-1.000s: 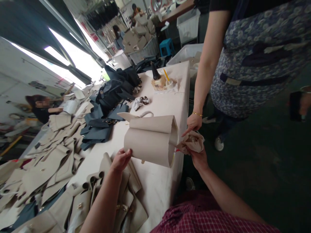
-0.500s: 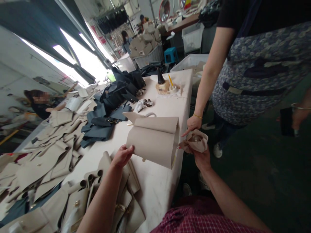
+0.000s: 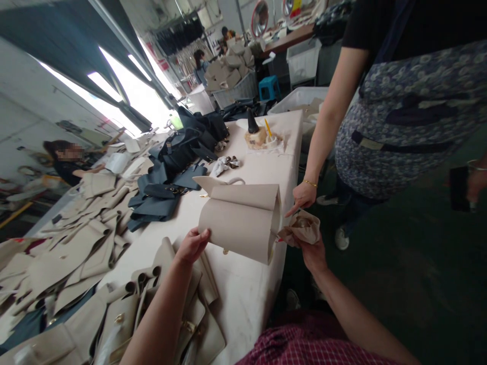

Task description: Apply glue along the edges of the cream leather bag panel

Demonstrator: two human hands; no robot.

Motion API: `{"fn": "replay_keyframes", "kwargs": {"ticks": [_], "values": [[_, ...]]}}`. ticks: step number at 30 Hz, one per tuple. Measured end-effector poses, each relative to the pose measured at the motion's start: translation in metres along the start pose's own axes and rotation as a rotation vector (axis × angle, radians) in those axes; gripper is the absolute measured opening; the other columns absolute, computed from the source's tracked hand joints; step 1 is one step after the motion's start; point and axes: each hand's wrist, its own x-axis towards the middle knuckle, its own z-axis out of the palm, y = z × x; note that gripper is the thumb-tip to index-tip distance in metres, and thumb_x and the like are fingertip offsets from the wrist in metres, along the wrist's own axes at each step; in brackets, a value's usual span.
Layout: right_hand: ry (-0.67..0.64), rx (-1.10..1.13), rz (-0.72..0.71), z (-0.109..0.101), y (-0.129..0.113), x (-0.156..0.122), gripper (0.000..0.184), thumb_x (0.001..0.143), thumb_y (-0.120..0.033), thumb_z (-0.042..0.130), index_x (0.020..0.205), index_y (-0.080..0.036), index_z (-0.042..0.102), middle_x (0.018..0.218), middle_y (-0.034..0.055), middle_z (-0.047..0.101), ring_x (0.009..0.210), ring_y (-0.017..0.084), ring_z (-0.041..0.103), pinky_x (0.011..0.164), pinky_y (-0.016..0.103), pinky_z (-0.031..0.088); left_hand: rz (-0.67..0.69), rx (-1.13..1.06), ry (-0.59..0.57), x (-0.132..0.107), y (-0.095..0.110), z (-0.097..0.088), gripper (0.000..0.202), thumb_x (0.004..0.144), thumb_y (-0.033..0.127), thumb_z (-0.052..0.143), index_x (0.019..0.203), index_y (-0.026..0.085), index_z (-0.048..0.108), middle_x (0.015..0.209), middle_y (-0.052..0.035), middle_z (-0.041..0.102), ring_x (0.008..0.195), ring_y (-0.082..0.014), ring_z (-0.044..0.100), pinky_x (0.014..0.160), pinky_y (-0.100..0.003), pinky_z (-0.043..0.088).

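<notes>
My left hand (image 3: 193, 245) grips the near left edge of a beige handbag body (image 3: 238, 228), thumb on top. The bag lies on its side at the table's edge, its open end facing right. My right hand (image 3: 314, 253) is closed under a crumpled brown wrapping (image 3: 302, 229) with something roundish inside that I cannot make out. A thin piece with a red part pokes from its left side, close to the bag's open end. A co-worker's hand (image 3: 304, 195) points a finger between the bag and the wrapping.
Beige bag pieces (image 3: 68, 248) and dark bags (image 3: 182, 147) cover the table's left side. A black-tipped bottle (image 3: 252, 121) and a yellow stick (image 3: 268, 126) stand farther back. The co-worker's apron (image 3: 403, 116) is close on the right. A blue stool (image 3: 269, 87) is beyond.
My right hand has moved slightly left with the crumpled wrapping, nearer the bag's open end. The bag and my left hand have hardly moved. The pointing hand stays close by.
</notes>
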Motion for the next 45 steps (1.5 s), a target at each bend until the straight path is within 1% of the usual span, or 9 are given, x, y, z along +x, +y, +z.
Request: {"fn": "replay_keyframes", "kwargs": {"ticks": [5,10,14,18,23,29,35,39,45], "values": [[0.074,0.046,0.061,-0.006,0.007,-0.003,0.062,0.052,-0.021,0.086,0.109,-0.021,0.062,0.097,0.0033,0.069,0.081,0.021,0.065,0.071,0.037,0.052,-0.008,0.002,-0.009,0.001,-0.001,-0.003,0.038,0.046,0.039,0.09,0.071,0.014,0.075,0.065,-0.0068,0.072,0.065,-0.0198,0.065,0.066,-0.031,0.052],[0.066,0.091,-0.012,0.001,-0.006,0.007,0.057,0.053,-0.018,0.085,0.105,-0.02,0.063,0.092,0.0041,0.07,0.078,0.021,0.066,0.069,0.036,0.052,-0.021,0.001,-0.012,0.0,0.001,-0.002,0.04,0.044,0.039,0.091,0.071,0.014,0.075,0.064,-0.0062,0.071,0.066,-0.0194,0.065,0.067,-0.03,0.052],[0.093,0.08,-0.072,0.009,-0.017,0.016,0.057,0.049,-0.018,0.085,0.102,-0.022,0.063,0.088,0.0004,0.069,0.074,0.019,0.064,0.066,0.034,0.052,-0.028,-0.01,-0.012,-0.001,0.004,-0.002,0.039,0.046,0.038,0.091,0.072,0.015,0.076,0.064,-0.0058,0.071,0.068,-0.0185,0.066,0.072,-0.029,0.052],[0.095,0.071,-0.1,0.011,-0.019,0.02,0.058,0.049,-0.019,0.085,0.102,-0.023,0.062,0.091,0.0,0.069,0.074,0.018,0.064,0.065,0.034,0.053,-0.017,-0.018,-0.018,0.001,0.005,-0.002,0.039,0.047,0.039,0.09,0.074,0.014,0.076,0.067,-0.0067,0.072,0.069,-0.0194,0.066,0.072,-0.03,0.052],[0.053,0.068,-0.106,0.012,-0.018,0.021,0.052,0.051,-0.019,0.083,0.098,-0.023,0.063,0.084,-0.0009,0.069,0.066,0.017,0.063,0.058,0.031,0.053,-0.011,-0.019,-0.023,0.002,0.003,-0.003,0.039,0.048,0.039,0.09,0.075,0.014,0.076,0.068,-0.0071,0.072,0.067,-0.0187,0.065,0.07,-0.029,0.052],[0.05,0.114,-0.127,0.018,-0.027,0.027,0.058,0.051,-0.019,0.083,0.104,-0.026,0.061,0.091,-0.0033,0.07,0.075,0.016,0.067,0.063,0.029,0.055,0.001,-0.027,-0.037,0.001,0.001,-0.005,0.039,0.051,0.04,0.089,0.078,0.016,0.076,0.072,-0.0067,0.073,0.071,-0.0187,0.066,0.072,-0.028,0.052],[0.074,0.12,-0.145,0.026,-0.033,0.03,0.052,0.051,-0.021,0.084,0.098,-0.023,0.063,0.083,-0.0018,0.07,0.067,0.015,0.066,0.051,0.024,0.051,-0.013,-0.014,-0.002,-0.001,0.002,-0.003,0.042,0.048,0.04,0.089,0.077,0.014,0.076,0.07,-0.0074,0.073,0.07,-0.0206,0.067,0.072,-0.031,0.053],[0.079,0.12,-0.122,0.023,-0.034,0.031,0.054,0.053,-0.021,0.084,0.103,-0.023,0.063,0.086,-0.0011,0.07,0.068,0.015,0.066,0.054,0.026,0.055,-0.012,-0.002,0.004,-0.002,0.002,-0.003,0.042,0.048,0.042,0.089,0.076,0.014,0.075,0.07,-0.0085,0.073,0.071,-0.0232,0.067,0.072,-0.034,0.054],[0.137,0.159,-0.069,0.005,-0.026,0.033,0.055,0.053,-0.017,0.085,0.104,-0.018,0.065,0.088,0.0015,0.071,0.069,0.015,0.067,0.054,0.026,0.057,-0.015,0.003,0.012,-0.003,0.001,-0.002,0.042,0.049,0.041,0.089,0.077,0.013,0.075,0.07,-0.0082,0.073,0.073,-0.0238,0.068,0.075,-0.036,0.053]]}}
